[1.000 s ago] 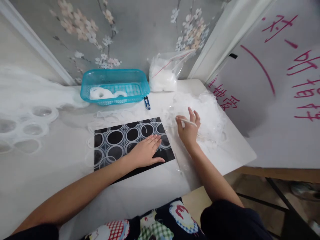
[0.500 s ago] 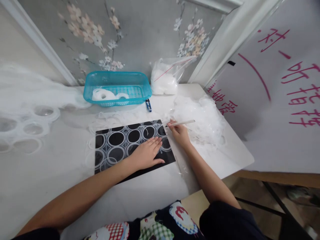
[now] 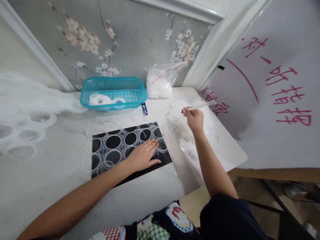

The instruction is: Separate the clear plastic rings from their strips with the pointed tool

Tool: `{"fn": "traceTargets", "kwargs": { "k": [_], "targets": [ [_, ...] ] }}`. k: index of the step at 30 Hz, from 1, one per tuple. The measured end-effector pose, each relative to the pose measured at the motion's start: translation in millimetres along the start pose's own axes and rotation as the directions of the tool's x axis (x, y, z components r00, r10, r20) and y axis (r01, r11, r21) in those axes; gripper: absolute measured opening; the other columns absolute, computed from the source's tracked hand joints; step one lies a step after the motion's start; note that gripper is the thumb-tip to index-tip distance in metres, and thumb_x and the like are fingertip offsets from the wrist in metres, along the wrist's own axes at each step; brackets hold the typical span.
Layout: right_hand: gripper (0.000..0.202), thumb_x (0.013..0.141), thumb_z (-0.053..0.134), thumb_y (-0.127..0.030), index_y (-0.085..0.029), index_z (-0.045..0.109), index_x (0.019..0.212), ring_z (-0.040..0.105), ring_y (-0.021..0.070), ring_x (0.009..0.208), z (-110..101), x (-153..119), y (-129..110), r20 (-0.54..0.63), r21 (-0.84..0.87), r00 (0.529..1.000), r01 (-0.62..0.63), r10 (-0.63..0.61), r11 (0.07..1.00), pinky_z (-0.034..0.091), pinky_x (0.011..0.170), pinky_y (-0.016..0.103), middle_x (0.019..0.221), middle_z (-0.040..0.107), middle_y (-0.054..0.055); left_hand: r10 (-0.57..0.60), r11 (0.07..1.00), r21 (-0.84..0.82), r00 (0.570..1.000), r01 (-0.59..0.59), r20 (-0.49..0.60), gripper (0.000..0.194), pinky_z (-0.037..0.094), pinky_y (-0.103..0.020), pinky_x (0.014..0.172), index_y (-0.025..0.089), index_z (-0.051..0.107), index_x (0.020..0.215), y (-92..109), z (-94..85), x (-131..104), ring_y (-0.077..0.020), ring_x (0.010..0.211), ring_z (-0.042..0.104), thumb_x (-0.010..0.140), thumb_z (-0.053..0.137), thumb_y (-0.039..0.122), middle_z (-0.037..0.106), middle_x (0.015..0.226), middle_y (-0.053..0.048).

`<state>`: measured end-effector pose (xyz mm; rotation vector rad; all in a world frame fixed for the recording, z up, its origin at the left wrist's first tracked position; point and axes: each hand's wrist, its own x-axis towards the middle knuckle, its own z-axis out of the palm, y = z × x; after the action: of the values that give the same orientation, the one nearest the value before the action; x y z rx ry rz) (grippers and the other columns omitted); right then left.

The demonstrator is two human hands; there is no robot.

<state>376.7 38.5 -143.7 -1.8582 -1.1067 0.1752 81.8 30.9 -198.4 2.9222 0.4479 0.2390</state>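
My left hand (image 3: 142,155) lies flat, fingers stretched out, on the right part of a black sheet (image 3: 113,142) patterned with rows of whitish rings. Thin clear film and loose rings cover some of that sheet. My right hand (image 3: 195,120) is raised to the right of it, fingers pinched round a slim white pen-like tool (image 3: 203,105) with a dark tip. Below that hand is a heap of crumpled clear plastic scraps (image 3: 175,115); whether the hand touches it I cannot tell.
A blue plastic basket (image 3: 113,81) holding white rings stands at the back. Beside it are a zip bag (image 3: 158,86) of white material and a small blue tool (image 3: 144,109). Ring-holed film (image 3: 30,135) spreads across the left. A whiteboard (image 3: 262,143) borders the right side.
My right hand, with the white tool, has lifted away from the black sheet's right edge, up and to the right. Clear plastic near it has shifted. My left hand stays on the sheet.
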Motion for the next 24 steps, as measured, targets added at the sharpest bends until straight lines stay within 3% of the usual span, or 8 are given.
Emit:
{"fn": "traceTargets", "kwargs": {
  "k": [3, 6, 11, 13, 15, 17, 20, 24],
  "targets": [
    [0.039, 0.092, 0.050, -0.047, -0.016, 0.072, 0.086, 0.063, 0.0356, 0.116, -6.0, -5.3, -6.3, -0.192, -0.117, 0.961, 0.180, -0.200, 0.977, 0.051, 0.092, 0.050, 0.101, 0.075, 0.016, -0.001, 1.000, -0.026, 1.000, 0.001, 0.014, 0.076, 0.037, -0.046, 0.115, 0.002, 0.050, 0.140, -0.3, -1.6, 0.4, -0.0327, 0.140, 0.044, 0.097, 0.042, 0.064, 0.047, 0.147, -0.024],
    [0.032, 0.094, 0.051, -0.041, -0.020, 0.071, 0.080, 0.052, 0.0369, 0.131, -4.3, -25.4, -14.7, -0.119, -0.216, 0.929, 0.321, -0.351, 0.922, 0.039, 0.107, 0.059, 0.100, 0.074, 0.014, 0.010, 0.998, -0.062, 1.000, -0.008, 0.029, 0.077, 0.034, -0.046, 0.116, 0.003, 0.048, 0.142, -1.2, -4.3, -3.8, -0.0325, 0.142, 0.042, 0.096, 0.042, 0.065, 0.044, 0.150, -0.024],
    [0.032, 0.094, 0.053, -0.042, -0.019, 0.074, 0.089, 0.061, 0.0339, 0.119, 6.7, -69.5, -28.8, -0.134, -0.036, 0.966, 0.217, -0.219, 0.976, 0.047, 0.100, 0.053, 0.107, 0.073, 0.016, 0.029, 0.995, -0.095, 0.999, -0.027, 0.017, 0.075, 0.025, -0.043, 0.120, 0.011, 0.039, 0.150, 1.7, -10.9, -23.5, -0.0291, 0.146, 0.036, 0.097, 0.039, 0.065, 0.038, 0.156, -0.019],
    [0.032, 0.093, 0.055, -0.045, -0.020, 0.075, 0.089, 0.069, 0.0307, 0.105, 16.5, -86.6, -31.2, 0.048, 0.114, 0.985, 0.159, -0.166, 0.981, 0.053, 0.093, 0.047, 0.103, 0.076, 0.013, 0.047, 0.994, -0.096, 0.999, -0.044, 0.025, 0.077, 0.023, -0.043, 0.121, 0.010, 0.038, 0.150, 3.8, -13.6, -28.6, -0.0290, 0.146, 0.035, 0.097, 0.038, 0.065, 0.039, 0.155, -0.019],
    [0.032, 0.092, 0.056, -0.046, -0.021, 0.075, 0.086, 0.072, 0.0286, 0.095, 28.8, -101.7, -30.4, 0.266, 0.222, 0.955, 0.069, -0.128, 0.973, 0.055, 0.088, 0.043, 0.095, 0.078, 0.010, 0.041, 0.995, -0.094, 0.999, -0.038, 0.025, 0.077, 0.023, -0.043, 0.121, 0.010, 0.039, 0.150, 4.8, -15.3, -28.5, -0.0296, 0.145, 0.036, 0.097, 0.038, 0.066, 0.041, 0.155, -0.019],
    [0.033, 0.091, 0.057, -0.048, -0.021, 0.075, 0.087, 0.074, 0.0282, 0.091, 40.3, -113.0, -26.8, 0.362, 0.254, 0.930, -0.033, -0.063, 0.967, 0.056, 0.085, 0.041, 0.093, 0.079, 0.009, 0.012, 0.996, -0.083, 1.000, -0.010, 0.015, 0.077, 0.025, -0.043, 0.120, 0.009, 0.042, 0.147, 4.3, -15.4, -23.9, -0.0306, 0.144, 0.038, 0.097, 0.037, 0.066, 0.042, 0.153, -0.020],
    [0.035, 0.090, 0.057, -0.050, -0.020, 0.074, 0.090, 0.074, 0.0279, 0.085, 50.0, -121.5, -19.9, 0.355, 0.232, 0.934, -0.109, 0.020, 0.967, 0.057, 0.080, 0.040, 0.091, 0.079, 0.009, -0.017, 0.998, -0.052, 1.000, 0.018, 0.010, 0.076, 0.030, -0.045, 0.118, 0.005, 0.047, 0.142, 2.4, -13.1, -14.5, -0.0324, 0.140, 0.044, 0.097, 0.037, 0.065, 0.047, 0.149, -0.023],
    [0.035, 0.090, 0.057, -0.051, -0.021, 0.074, 0.090, 0.075, 0.0281, 0.084, 50.7, -122.6, -16.6, 0.320, 0.200, 0.947, -0.090, 0.022, 0.976, 0.057, 0.079, 0.039, 0.089, 0.079, 0.008, -0.023, 0.999, -0.026, 1.000, 0.023, -0.001, 0.073, 0.034, -0.046, 0.116, 0.006, 0.049, 0.140, 1.1, -9.6, -8.8, -0.0311, 0.138, 0.047, 0.098, 0.037, 0.064, 0.051, 0.146, -0.023]
  ]
}}
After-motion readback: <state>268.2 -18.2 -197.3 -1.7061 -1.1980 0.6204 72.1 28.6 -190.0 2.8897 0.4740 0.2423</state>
